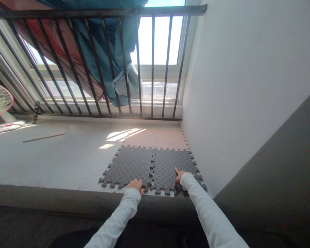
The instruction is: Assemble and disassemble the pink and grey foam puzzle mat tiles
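Observation:
Two dark grey interlocking foam floor tiles with a raised tread pattern lie side by side on the pale ledge. My left hand [135, 185] rests on the front edge of the left dark tile [131, 163], its fingers bent over the surface and the thumb apart at the right. On the right dark tile [170, 160], near its front right part, my right hand [180, 176] lies with fingers spread; the sleeve covers part of it. Behind them, two light pink foam tiles [167, 137] adjoin the dark ones. A narrow jagged seam shows between the dark tiles.
A white wall [248, 62] rises close at the right. Black railings [153, 69] stand behind the tiles, with a blue and pink cloth [103, 51] hanging there. A thin stick [43, 137] and a fan [0, 103] are at the left. The ledge [54, 165] drops off in front.

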Motion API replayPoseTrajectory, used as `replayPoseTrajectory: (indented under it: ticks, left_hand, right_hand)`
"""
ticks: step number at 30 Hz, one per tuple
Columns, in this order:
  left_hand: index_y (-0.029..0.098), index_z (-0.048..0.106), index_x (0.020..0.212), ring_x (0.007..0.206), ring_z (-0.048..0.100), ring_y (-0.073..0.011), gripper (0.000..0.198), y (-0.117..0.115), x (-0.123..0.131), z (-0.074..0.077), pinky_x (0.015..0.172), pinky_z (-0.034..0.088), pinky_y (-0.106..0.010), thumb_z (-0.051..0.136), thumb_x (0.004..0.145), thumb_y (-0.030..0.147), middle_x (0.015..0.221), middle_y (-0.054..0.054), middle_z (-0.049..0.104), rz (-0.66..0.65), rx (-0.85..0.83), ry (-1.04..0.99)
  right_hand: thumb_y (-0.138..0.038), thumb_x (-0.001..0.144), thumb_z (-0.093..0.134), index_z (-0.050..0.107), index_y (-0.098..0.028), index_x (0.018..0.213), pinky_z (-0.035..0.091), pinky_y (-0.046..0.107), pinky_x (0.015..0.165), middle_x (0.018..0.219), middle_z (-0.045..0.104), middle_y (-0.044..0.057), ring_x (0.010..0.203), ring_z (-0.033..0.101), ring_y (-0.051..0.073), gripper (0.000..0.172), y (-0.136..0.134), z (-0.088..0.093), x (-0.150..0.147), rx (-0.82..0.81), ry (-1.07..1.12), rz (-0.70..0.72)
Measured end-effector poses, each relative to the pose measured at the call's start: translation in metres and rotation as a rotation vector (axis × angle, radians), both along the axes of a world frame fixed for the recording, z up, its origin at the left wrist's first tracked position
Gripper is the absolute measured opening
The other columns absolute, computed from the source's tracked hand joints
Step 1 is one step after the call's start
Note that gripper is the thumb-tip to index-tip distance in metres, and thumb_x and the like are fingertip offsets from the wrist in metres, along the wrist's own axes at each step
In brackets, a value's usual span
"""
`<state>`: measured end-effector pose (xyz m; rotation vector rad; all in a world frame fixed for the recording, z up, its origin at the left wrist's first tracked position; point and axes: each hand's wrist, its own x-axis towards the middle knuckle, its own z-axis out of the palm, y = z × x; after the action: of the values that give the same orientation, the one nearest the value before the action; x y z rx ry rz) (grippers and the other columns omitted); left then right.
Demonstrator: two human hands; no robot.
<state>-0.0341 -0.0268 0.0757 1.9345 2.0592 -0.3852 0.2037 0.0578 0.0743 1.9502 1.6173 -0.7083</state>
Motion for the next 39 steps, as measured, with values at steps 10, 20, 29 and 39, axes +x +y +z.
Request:
replayPoseTrajectory:
  ticks: [10, 20, 29, 39]
  left_hand:
    - [0.026, 0.050, 0.106, 0.097, 0.055, -0.0225, 0.031, 0.002, -0.010, -0.005, 0.073, 0.044, -0.033, 0.045, 0.075, 0.023, 0.103, -0.009, 0.058, 0.048, 0.053, -0.025]
    - [0.027, 0.062, 0.087, 0.084, 0.055, -0.0125, 0.021, 0.015, -0.049, 0.015, 0.073, 0.039, -0.021, 0.045, 0.074, 0.025, 0.090, 0.000, 0.061, 0.135, 0.385, -0.253]
    - [0.026, 0.066, 0.081, 0.066, 0.053, -0.0095, 0.023, 0.015, -0.090, 0.056, 0.066, 0.040, -0.017, 0.046, 0.069, 0.027, 0.073, 0.004, 0.062, 0.222, 0.633, -0.358]
    - [0.021, 0.064, 0.073, 0.057, 0.051, -0.0095, 0.023, -0.004, -0.169, 0.085, 0.055, 0.038, -0.019, 0.049, 0.065, 0.037, 0.059, 0.004, 0.058, 0.482, 0.939, -0.408]
  right_hand:
    - [-0.050, 0.044, 0.073, 0.007, -0.043, 0.134, 0.026, 0.065, 0.090, 0.143, 0.022, 0.006, 0.125, 0.017, 0.043, 0.112, 0.002, -0.003, 0.002, -0.002, -0.005, 0.019]
    - [-0.054, 0.042, 0.073, 0.009, -0.041, 0.134, 0.024, 0.061, 0.095, 0.139, 0.031, 0.003, 0.124, 0.023, 0.041, 0.113, -0.001, 0.002, 0.002, 0.022, 0.005, 0.040]
    - [-0.052, 0.038, 0.074, 0.011, -0.041, 0.134, 0.024, 0.064, 0.092, 0.140, 0.028, 0.005, 0.123, 0.021, 0.044, 0.115, 0.000, -0.001, 0.003, 0.033, 0.019, 0.025]
    - [-0.047, 0.043, 0.073, 0.009, -0.038, 0.135, 0.019, 0.067, 0.092, 0.141, 0.026, 0.007, 0.124, 0.019, 0.044, 0.112, 0.004, -0.008, 0.003, 0.027, 0.015, 0.030]
